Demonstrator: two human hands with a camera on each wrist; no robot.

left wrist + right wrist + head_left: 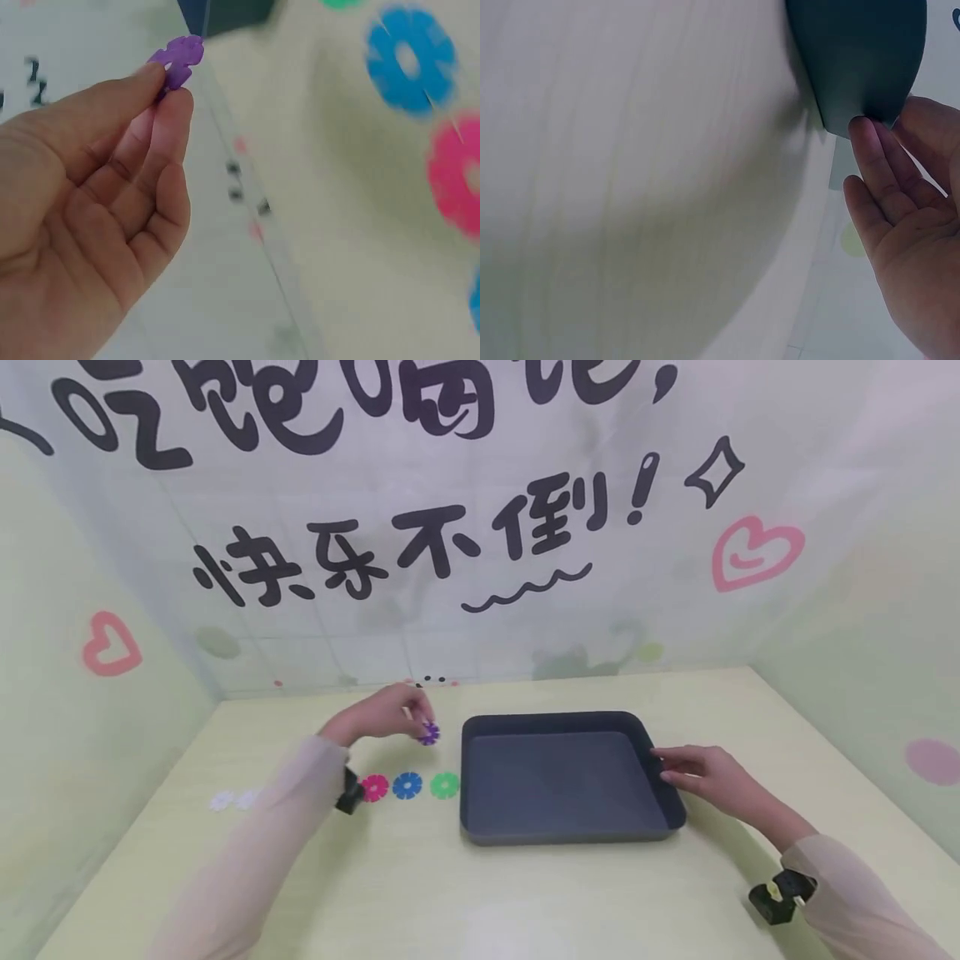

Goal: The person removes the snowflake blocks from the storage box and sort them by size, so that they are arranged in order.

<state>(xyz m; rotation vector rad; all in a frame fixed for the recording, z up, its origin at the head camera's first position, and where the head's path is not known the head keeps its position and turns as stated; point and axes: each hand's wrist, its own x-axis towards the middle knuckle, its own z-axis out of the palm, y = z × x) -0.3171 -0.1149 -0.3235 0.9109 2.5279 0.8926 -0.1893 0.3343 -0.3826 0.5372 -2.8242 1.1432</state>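
My left hand (390,712) pinches a purple snowflake disc (180,58) between thumb and fingertips, raised above the table left of a dark grey tray (562,839). With thumb and fingers on either side of its wall, my right hand (708,777) grips the tray's right rim. In the right wrist view, fingertips (864,131) press the tray's outer side. Below the left hand lie a pink disc (375,787), a blue disc (407,786) and a green disc (445,785) in a row, the green one close to the tray's left wall. The tray holds nothing.
Two white discs (222,801) lie farther left, one partly behind the left sleeve (281,827). Another blue disc (475,304) shows at the left wrist view's edge. A printed backdrop (450,635) stands behind the pale wooden table (420,893).
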